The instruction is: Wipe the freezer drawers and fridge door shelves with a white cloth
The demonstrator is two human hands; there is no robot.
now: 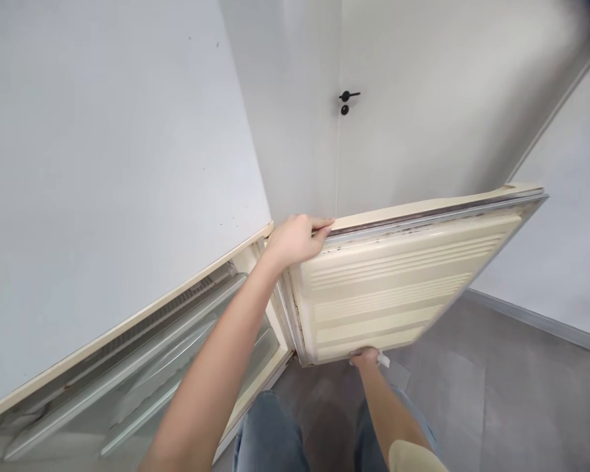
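Left hand [297, 241] clamped on fridge door [403, 288] top edge, 10 o'clock, likely steadying it; right hand [366, 357] closed round white cloth [383, 359], bottom edge, 7 o'clock.

The right hand [366, 356] hid part of a white scrap [384, 359] too blurred to identify. The left forearm [221, 367] partly blocked the clear drawer fronts [145, 367]; the picture's left edge cut off the white cabinet top [103, 164].

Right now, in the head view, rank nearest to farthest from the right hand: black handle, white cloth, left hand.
1. White cloth: in the right hand.
2. Left hand: at the top of the open door.
3. Black handle: beyond, at upper centre.
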